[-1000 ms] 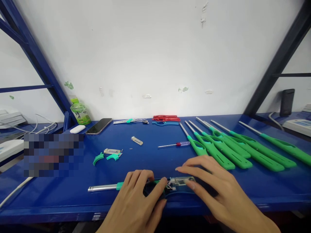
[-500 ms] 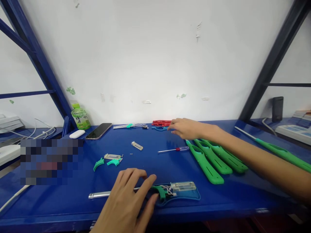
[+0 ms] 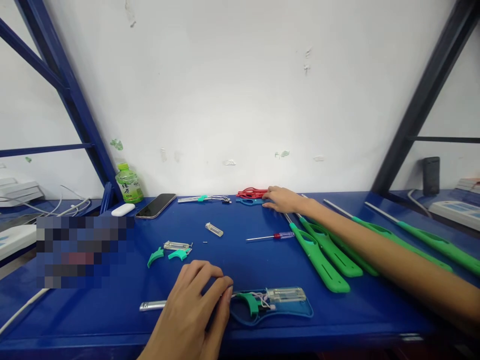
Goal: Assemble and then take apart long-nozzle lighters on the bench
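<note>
In front of me lies an opened stick lighter in a blue half shell (image 3: 308, 310), with its metal tube (image 3: 152, 305), green trigger (image 3: 250, 303), thin wires and clear fuel tank (image 3: 287, 294) exposed. My left hand (image 3: 195, 305) is closed around the lighter's neck, thumb and fingers drawn together; the part beneath is hidden. By the wall my right hand (image 3: 285, 199) reaches to another blue half shell (image 3: 247, 201), its fingers closed on the right end. Touching or nearly touching it are red shell halves (image 3: 251, 193) just behind.
Several green stick lighters (image 3: 320, 260) lie at right, partly under my right forearm. A screwdriver (image 3: 275, 236), clear tanks (image 3: 214, 229), loose green triggers (image 3: 179, 254) and a metal tube assembly (image 3: 204, 199) lie mid-table. A phone (image 3: 155, 205) and bottle (image 3: 128, 183) stand left.
My left thumb and fingers have drawn together over the lighter's neck. My right hand stays at the blue shell, while its forearm shows more green lighters behind it. The view has shifted slightly.
</note>
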### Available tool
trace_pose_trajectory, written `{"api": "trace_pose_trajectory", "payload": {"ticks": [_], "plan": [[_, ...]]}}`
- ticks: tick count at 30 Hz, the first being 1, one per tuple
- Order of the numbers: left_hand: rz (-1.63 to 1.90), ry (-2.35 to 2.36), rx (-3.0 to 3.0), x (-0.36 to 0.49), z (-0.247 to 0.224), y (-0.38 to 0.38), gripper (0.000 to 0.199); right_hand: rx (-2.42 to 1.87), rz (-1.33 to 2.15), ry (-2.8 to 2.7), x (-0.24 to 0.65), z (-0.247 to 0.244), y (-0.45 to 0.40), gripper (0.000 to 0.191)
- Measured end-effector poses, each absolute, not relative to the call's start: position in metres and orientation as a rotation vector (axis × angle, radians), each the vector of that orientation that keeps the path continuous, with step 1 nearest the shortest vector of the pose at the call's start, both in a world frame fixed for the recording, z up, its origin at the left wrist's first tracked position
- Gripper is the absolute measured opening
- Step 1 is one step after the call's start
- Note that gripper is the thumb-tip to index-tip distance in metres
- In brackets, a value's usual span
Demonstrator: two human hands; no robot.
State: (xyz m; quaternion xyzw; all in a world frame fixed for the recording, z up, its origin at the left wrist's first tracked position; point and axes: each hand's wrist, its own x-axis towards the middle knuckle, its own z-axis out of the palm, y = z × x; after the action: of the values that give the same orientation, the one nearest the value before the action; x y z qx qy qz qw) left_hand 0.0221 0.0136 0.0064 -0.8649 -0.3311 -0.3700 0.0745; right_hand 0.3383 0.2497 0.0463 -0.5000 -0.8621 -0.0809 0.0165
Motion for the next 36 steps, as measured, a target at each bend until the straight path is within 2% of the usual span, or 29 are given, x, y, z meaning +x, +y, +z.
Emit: {"api": "trace_pose_trajectory", "payload": {"ticks": [16, 26, 36], "plan": [[-1.141, -1.010, -2.569, 0.023, 0.007, 0.013, 0.024, -1.400, 0.446, -2.958, 0.334, 0.070, 0.230, 0.037], [-1.101, -1.035, -2.600, 0.021, 0.003, 0.014, 0.024, -1.431, 0.315, -2.873, 0.318, 0.066, 0.220, 0.037], [-1.130, -1.054, -2.560, 0.021, 0.002, 0.014, 0.024, -1.436, 0.535, -2.988, 0.317, 0.076, 0.204, 0.037]]}}
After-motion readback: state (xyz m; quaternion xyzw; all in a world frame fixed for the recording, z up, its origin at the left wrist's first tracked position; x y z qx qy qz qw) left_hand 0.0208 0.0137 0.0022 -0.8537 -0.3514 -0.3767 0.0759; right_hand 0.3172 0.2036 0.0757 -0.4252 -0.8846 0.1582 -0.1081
